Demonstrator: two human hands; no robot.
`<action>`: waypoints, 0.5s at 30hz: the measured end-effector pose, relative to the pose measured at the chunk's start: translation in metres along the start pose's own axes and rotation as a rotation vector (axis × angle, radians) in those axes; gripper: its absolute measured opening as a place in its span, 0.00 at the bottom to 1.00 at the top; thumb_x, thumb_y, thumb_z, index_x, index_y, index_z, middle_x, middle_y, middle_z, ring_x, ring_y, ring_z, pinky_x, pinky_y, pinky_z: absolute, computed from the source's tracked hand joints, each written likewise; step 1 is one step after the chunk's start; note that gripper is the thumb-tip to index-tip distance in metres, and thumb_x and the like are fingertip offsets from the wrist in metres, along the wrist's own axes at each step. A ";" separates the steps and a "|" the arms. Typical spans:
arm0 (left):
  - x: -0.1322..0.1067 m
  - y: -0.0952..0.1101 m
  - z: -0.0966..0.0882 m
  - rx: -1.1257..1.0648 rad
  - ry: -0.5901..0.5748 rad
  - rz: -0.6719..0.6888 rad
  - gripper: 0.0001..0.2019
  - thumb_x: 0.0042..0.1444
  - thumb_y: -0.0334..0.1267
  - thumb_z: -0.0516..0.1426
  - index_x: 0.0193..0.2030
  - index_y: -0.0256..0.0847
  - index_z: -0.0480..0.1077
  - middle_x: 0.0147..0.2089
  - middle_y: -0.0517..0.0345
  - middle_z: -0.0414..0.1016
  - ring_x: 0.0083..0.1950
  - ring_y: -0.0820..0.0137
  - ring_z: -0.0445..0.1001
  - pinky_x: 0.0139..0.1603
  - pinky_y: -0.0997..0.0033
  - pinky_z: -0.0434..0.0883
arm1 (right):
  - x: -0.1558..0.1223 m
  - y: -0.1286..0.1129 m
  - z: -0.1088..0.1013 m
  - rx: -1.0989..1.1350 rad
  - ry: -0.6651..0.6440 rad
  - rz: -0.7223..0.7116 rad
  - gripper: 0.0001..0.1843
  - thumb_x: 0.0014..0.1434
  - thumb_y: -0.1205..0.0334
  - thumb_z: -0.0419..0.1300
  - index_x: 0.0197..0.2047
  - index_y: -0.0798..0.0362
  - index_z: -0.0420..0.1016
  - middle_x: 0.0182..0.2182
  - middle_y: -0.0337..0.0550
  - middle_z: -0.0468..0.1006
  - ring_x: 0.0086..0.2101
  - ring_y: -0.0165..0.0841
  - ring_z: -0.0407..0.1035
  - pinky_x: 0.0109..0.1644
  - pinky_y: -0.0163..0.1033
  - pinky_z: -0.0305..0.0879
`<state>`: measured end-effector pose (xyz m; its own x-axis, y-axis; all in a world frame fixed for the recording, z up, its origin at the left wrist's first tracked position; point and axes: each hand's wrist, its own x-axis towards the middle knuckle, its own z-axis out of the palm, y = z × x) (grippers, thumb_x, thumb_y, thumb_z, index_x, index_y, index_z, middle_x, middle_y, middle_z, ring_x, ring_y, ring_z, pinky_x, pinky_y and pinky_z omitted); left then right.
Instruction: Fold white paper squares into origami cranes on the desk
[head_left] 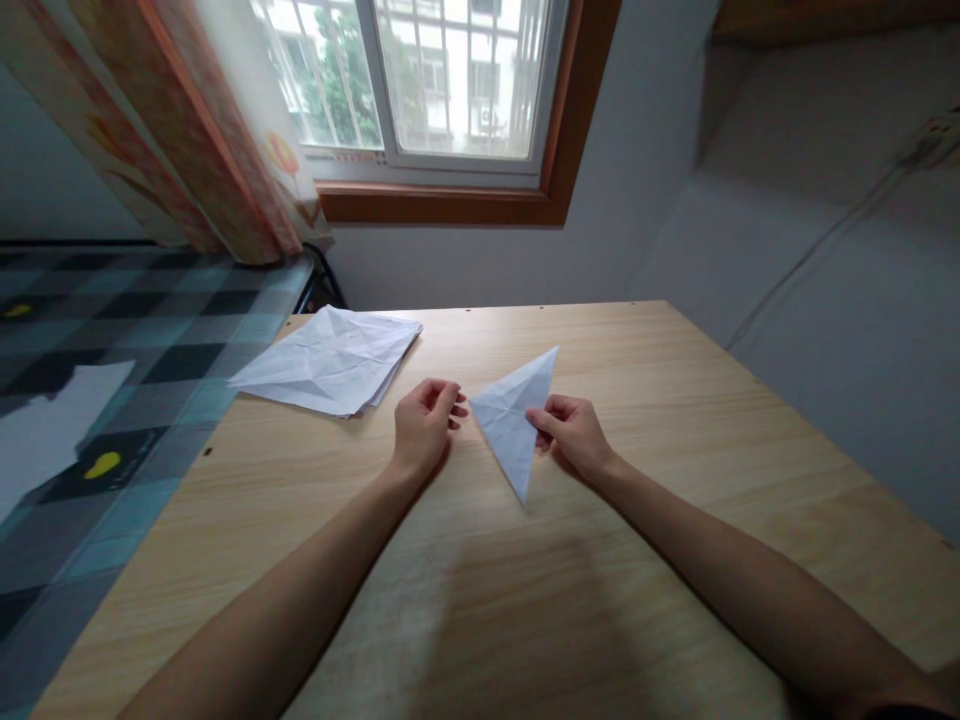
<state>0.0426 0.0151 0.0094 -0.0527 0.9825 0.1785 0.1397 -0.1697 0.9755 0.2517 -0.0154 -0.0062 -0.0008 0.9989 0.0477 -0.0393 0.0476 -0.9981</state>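
Observation:
A white sheet of paper [514, 410], folded into a triangle with crease lines across it, is held over the wooden table. My right hand [571, 430] pinches its right edge, thumb on top and the other fingers behind. The triangle points left, its other two corners up and down. Just beside the left corner is my left hand [427, 425], fingers loosely bent and slightly apart, with nothing visible in them. A small gap seems to separate those fingertips from the paper.
A stack of creased white paper sheets [330, 360] lies at the table's [675, 480] far left. Left of the table is a checked cloth surface [187, 365] with white paper pieces [64, 420] on it. Beyond are a curtain [180, 120], a barred window [450, 80] and walls.

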 end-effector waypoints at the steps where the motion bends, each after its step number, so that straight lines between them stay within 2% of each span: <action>1: -0.002 0.000 0.001 0.041 0.025 0.064 0.17 0.56 0.51 0.58 0.39 0.37 0.73 0.38 0.51 0.79 0.35 0.65 0.79 0.31 0.69 0.75 | 0.000 0.000 0.000 -0.033 0.036 -0.026 0.22 0.49 0.48 0.69 0.19 0.52 0.66 0.14 0.35 0.69 0.16 0.27 0.62 0.20 0.33 0.58; 3: -0.009 0.000 0.005 0.132 -0.031 0.204 0.22 0.55 0.49 0.61 0.52 0.40 0.71 0.53 0.47 0.76 0.51 0.59 0.77 0.47 0.58 0.76 | -0.003 0.000 0.001 -0.122 0.102 -0.087 0.21 0.51 0.50 0.67 0.18 0.52 0.64 0.14 0.34 0.67 0.17 0.26 0.60 0.21 0.33 0.55; 4: -0.014 0.000 0.008 0.166 -0.108 0.259 0.27 0.53 0.49 0.62 0.58 0.42 0.68 0.60 0.46 0.72 0.59 0.56 0.73 0.55 0.52 0.73 | -0.004 -0.001 0.002 -0.168 0.125 -0.117 0.21 0.53 0.51 0.66 0.19 0.52 0.64 0.15 0.34 0.67 0.18 0.26 0.60 0.22 0.33 0.55; 6: -0.025 -0.003 0.015 0.195 -0.279 0.316 0.40 0.47 0.48 0.67 0.67 0.44 0.60 0.69 0.43 0.62 0.68 0.51 0.63 0.65 0.46 0.64 | -0.009 -0.002 0.006 -0.222 0.138 -0.164 0.19 0.54 0.52 0.65 0.21 0.52 0.65 0.17 0.34 0.67 0.20 0.27 0.61 0.24 0.33 0.57; 8: -0.033 -0.007 0.022 0.170 -0.389 0.326 0.49 0.43 0.46 0.70 0.71 0.44 0.53 0.71 0.41 0.56 0.71 0.48 0.58 0.69 0.43 0.58 | -0.013 -0.003 0.011 -0.183 0.095 -0.178 0.16 0.54 0.52 0.66 0.25 0.52 0.67 0.21 0.34 0.68 0.22 0.27 0.62 0.26 0.33 0.60; 10: -0.037 -0.011 0.026 0.127 -0.448 0.315 0.54 0.41 0.43 0.71 0.73 0.44 0.49 0.72 0.41 0.56 0.71 0.47 0.57 0.71 0.42 0.56 | -0.016 -0.001 0.016 -0.080 0.002 -0.163 0.15 0.53 0.51 0.68 0.32 0.51 0.69 0.25 0.34 0.71 0.24 0.27 0.65 0.27 0.33 0.63; 13: -0.037 -0.011 0.026 0.076 -0.483 0.290 0.55 0.41 0.40 0.70 0.74 0.44 0.47 0.70 0.42 0.58 0.70 0.46 0.59 0.70 0.42 0.56 | -0.015 0.006 0.020 0.078 -0.133 -0.110 0.22 0.50 0.51 0.70 0.43 0.48 0.68 0.29 0.35 0.74 0.26 0.29 0.69 0.29 0.34 0.67; 15: -0.035 -0.010 0.025 0.055 -0.499 0.277 0.54 0.42 0.38 0.69 0.74 0.44 0.46 0.69 0.42 0.60 0.69 0.47 0.61 0.70 0.42 0.57 | -0.013 0.011 0.020 0.143 -0.165 -0.078 0.27 0.48 0.51 0.72 0.47 0.46 0.66 0.31 0.35 0.75 0.28 0.30 0.71 0.31 0.35 0.69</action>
<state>0.0675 -0.0158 -0.0100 0.4643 0.8214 0.3311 0.1336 -0.4345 0.8907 0.2312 -0.0276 -0.0172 -0.1552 0.9776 0.1423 -0.1868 0.1124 -0.9759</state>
